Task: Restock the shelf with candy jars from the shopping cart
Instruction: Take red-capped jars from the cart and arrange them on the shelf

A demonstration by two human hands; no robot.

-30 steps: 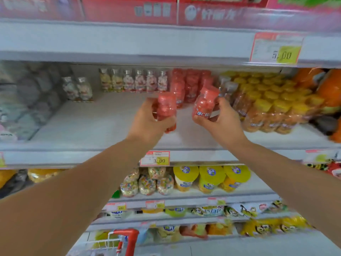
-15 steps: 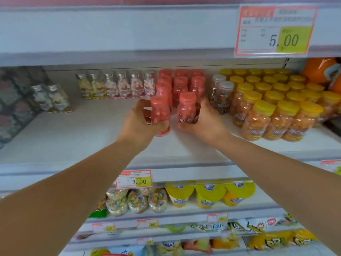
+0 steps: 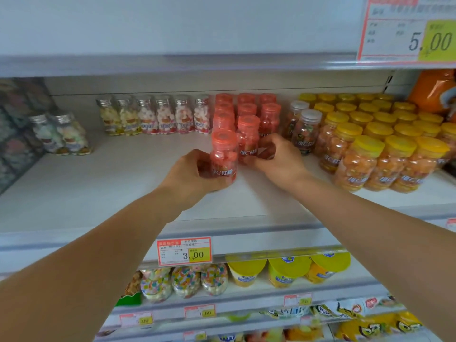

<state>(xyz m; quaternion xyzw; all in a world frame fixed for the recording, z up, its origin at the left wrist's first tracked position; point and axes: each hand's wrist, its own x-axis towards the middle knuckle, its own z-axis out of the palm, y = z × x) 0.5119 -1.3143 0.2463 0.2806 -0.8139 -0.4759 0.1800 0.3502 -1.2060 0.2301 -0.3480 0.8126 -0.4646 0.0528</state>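
Carried in mid-air a second earlier, the near jar [image 3: 223,156] stood low on the shelf [image 3: 98,188] with the left hand [image 3: 195,174] fingers [image 3: 201,160] wrapped round it, the far jar [image 3: 248,139] pinched by the right hand [image 3: 278,161], both fronting the red rows just beyond the fingers.

**A:** anyone able to read the prices here?

**B:** yeah, big tag [image 3: 407,28] on the upper shelf edge [image 3: 172,62] says 5.00, and the smaller tag [image 3: 184,251] on the middle shelf edge [image 3: 259,233] says 3.00. The front red jar [image 3: 223,156] and second red jar [image 3: 247,144] both have white labels with a "C" plus Chinese characters. The lower tags [image 3: 199,311] are too blurry.
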